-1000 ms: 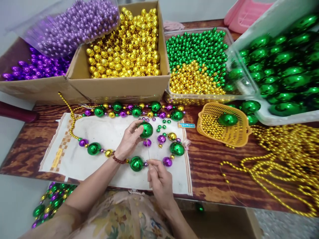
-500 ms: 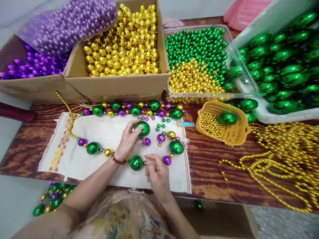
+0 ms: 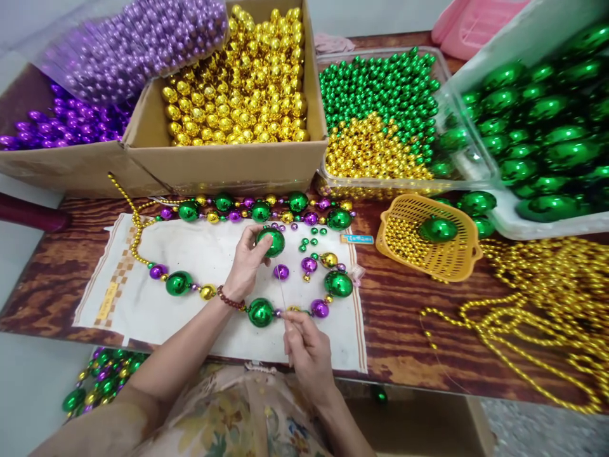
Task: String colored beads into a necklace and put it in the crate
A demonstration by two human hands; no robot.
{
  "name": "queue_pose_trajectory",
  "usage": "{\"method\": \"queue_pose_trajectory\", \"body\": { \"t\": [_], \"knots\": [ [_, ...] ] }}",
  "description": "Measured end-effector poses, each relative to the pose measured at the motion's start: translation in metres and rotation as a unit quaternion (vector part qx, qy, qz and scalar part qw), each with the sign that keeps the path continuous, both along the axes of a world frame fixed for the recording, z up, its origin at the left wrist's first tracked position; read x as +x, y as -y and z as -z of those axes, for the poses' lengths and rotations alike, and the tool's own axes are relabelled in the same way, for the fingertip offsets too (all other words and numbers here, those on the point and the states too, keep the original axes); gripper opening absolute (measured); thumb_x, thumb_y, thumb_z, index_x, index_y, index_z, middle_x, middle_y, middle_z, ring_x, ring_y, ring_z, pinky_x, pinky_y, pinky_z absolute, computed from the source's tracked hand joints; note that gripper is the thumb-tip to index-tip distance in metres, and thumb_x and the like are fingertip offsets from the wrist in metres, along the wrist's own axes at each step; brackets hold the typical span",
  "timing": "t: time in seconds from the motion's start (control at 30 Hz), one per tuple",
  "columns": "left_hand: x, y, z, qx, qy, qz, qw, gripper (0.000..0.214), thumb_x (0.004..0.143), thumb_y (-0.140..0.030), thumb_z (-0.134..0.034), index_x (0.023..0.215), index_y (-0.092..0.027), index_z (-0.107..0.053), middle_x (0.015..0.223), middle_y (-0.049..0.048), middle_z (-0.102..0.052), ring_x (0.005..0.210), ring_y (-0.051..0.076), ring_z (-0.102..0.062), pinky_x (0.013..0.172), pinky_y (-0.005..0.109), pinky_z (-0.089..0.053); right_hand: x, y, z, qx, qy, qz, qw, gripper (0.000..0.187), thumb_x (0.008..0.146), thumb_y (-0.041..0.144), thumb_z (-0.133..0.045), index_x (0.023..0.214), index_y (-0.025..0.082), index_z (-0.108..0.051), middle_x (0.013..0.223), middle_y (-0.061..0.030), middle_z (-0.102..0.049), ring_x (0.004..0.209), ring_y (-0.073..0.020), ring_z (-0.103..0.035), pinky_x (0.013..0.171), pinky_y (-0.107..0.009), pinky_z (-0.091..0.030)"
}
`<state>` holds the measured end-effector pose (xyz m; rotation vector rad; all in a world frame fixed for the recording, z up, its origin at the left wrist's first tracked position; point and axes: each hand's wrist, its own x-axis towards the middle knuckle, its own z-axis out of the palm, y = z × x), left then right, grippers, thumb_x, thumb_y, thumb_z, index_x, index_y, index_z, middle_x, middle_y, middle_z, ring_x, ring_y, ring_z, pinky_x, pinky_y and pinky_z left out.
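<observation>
My left hand [image 3: 246,261] pinches a large green bead [image 3: 271,241] above the white cloth [image 3: 143,304]. A thin needle with thread [image 3: 283,292] runs from that bead down to my right hand [image 3: 304,346], whose fingers pinch its lower end. Beside the right fingertips lies the strung end of a bead necklace [image 3: 261,312]: green, purple and gold beads curving across the cloth. Loose purple [image 3: 281,271], gold [image 3: 328,259] and small green beads lie just right of the held bead.
Behind the cloth stand a cardboard box of gold beads [image 3: 223,168], a box and bag of purple beads [image 3: 71,120], a clear tray of small green and gold beads [image 3: 380,114] and a bin of large green beads [image 3: 542,146]. A yellow basket [image 3: 431,247] and gold bead strands [image 3: 547,304] lie right.
My left hand has lifted the green bead slightly farther from me along the thread. My right hand stays low, pinching the needle's lower end.
</observation>
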<state>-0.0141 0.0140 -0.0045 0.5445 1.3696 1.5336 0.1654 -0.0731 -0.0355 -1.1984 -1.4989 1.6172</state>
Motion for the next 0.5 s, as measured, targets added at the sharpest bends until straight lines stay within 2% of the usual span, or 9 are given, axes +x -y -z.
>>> {"method": "queue_pose_trajectory", "body": {
  "t": [0.2, 0.5],
  "knots": [
    [0.011, 0.007, 0.004, 0.005, -0.037, 0.025, 0.999, 0.043, 0.074, -0.045, -0.081, 0.103, -0.019, -0.061, 0.090, 0.0006, -0.060, 0.065, 0.008, -0.048, 0.052, 0.018, -0.040, -0.012, -0.014, -0.005, 0.005, -0.004, 0.020, 1.000, 0.025, 0.099, 0.036, -0.046, 0.100, 0.017, -0.062, 0.053, 0.0068, -0.048, 0.039, -0.0085, -0.039, 0.039, -0.019, -0.031],
    [0.009, 0.011, 0.005, -0.011, -0.059, 0.005, 0.998, 0.042, 0.074, -0.044, -0.080, 0.100, -0.020, -0.058, 0.085, -0.0007, -0.059, 0.065, 0.009, -0.049, 0.052, 0.019, -0.040, -0.017, -0.020, -0.005, 0.017, -0.002, 0.018, 1.000, 0.025, 0.098, 0.036, -0.047, 0.096, 0.017, -0.063, 0.052, 0.0063, -0.047, 0.043, -0.0094, -0.042, 0.041, -0.019, -0.032]
  ]
}}
